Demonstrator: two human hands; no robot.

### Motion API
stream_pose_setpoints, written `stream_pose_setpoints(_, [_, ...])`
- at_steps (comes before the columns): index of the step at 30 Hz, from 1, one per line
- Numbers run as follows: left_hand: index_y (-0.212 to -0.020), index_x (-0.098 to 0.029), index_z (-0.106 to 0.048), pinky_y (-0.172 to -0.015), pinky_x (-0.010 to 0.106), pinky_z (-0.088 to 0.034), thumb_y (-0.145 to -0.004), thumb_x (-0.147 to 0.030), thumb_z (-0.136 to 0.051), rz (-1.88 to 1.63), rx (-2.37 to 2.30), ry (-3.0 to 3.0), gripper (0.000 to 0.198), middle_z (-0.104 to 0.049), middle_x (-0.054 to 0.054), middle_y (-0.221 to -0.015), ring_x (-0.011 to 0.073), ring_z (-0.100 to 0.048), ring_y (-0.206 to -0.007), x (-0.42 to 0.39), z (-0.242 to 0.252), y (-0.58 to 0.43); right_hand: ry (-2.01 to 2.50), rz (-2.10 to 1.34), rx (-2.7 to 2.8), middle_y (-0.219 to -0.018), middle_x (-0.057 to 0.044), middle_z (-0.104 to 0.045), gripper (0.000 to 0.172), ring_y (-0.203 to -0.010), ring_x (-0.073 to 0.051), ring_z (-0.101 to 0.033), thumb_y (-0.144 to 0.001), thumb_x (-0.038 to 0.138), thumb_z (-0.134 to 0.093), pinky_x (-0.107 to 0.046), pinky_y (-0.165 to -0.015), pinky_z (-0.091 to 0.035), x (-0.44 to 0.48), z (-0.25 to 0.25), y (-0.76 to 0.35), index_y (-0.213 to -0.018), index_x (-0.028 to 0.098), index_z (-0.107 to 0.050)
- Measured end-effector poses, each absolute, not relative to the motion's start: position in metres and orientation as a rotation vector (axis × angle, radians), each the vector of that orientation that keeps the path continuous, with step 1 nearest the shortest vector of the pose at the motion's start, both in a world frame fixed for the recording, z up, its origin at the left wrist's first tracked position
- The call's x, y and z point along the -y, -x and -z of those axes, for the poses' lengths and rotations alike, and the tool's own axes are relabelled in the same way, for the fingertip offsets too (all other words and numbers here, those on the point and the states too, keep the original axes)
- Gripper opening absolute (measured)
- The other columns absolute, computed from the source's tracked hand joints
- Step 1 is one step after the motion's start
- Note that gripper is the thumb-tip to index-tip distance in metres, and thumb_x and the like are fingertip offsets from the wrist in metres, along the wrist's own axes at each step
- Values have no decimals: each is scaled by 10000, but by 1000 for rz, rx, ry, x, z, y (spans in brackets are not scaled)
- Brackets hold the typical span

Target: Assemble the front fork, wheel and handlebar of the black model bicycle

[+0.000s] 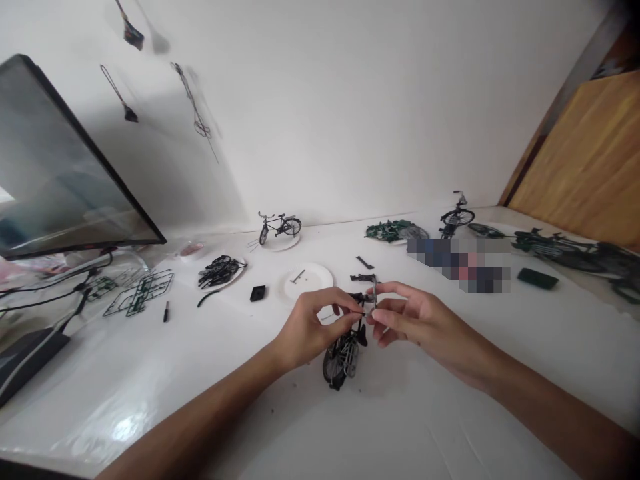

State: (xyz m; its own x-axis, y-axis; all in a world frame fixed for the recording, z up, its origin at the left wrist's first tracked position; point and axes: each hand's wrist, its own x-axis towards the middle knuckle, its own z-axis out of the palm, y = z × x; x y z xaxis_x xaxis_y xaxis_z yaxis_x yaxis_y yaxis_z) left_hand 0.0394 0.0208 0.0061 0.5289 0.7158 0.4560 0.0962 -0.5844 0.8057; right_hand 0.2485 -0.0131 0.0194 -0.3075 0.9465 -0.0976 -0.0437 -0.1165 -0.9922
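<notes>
The left hand [323,323] pinches a small dark part [363,314] (which one, I cannot tell); the right hand [410,319] is closed on the handlebar [375,288]. The small bicycle [345,353] is between them, the white plate [327,277] just beyond.

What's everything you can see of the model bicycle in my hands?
The model bicycle is small, black and silvery, seemingly plastic. Its spoked, dark-tyred rear wheel is towards you, with a silvery rack-like part beside it and a black saddle just beyond. It points away from you; a silvery bar shows at the front. Your left hand pinches near the front, and your right hand grips the bar. The front is partly hidden, and whether the wheel rests on the table is unclear.
</notes>
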Motion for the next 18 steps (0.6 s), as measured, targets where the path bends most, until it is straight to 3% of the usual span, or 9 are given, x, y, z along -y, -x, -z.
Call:
stream_pose_setpoints(11, [-888, -146, -683, -812, 318, -519, -878, -201, -673, -1061, -669, -1970, 56, -709, 77, -920, 169, -655, -871, -17, -8, -41, 1115, -1510, 1352, -824, -37, -681, 470, -706, -174, -650, -836, 393, -723, -368, -710, -556, 14, -19, -250, -1212, 184, -535])
stream_pose_setpoints(18, [-1256, -201, -621, -850, 337, -514, -933, -119, -575, -1118, -500, -2440, 336, -706, 85, -1034, 168, -635, -939, -16, -9, -36, 1070, -1492, 1372, -852, -29, -693, 522, -730, -169, -662, -861, 393, -702, -350, -707, -563, 15, -17, -249, -1301, 223, -478])
